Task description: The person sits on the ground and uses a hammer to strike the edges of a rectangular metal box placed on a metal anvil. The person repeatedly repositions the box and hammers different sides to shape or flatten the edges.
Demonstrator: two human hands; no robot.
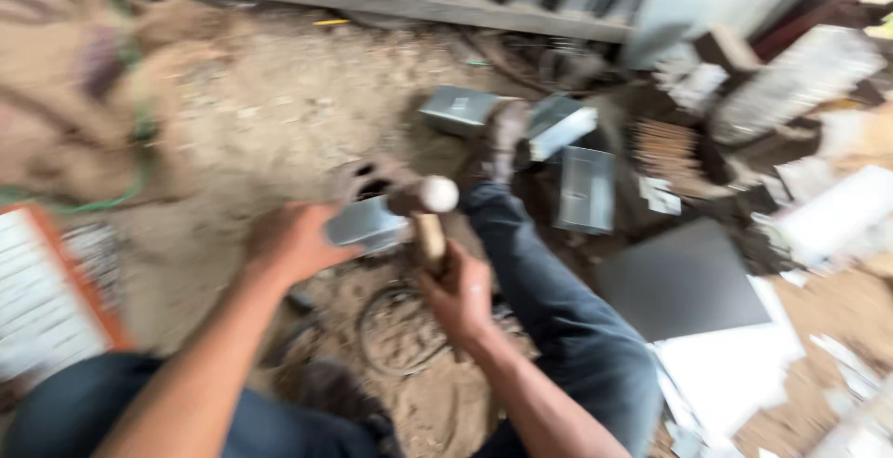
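The frame is motion-blurred. My left hand (296, 239) grips the near edge of a small folded sheet-metal piece (369, 224) held over the dirt ground. My right hand (460, 292) is closed around the wooden handle of a hammer (430, 209), whose head sits just right of the metal piece, at its edge. My outstretched leg in dark trousers (558, 300) runs past the right hand toward my foot (507, 137).
Several folded metal boxes (586, 188) lie beyond my foot. A dark flat sheet (679, 281) and white sheets (735, 365) lie at right. A burlap sack (65, 95) sits at left, a printed orange-edged bag (46, 291) below it. A wire ring (400, 328) lies on the dirt.
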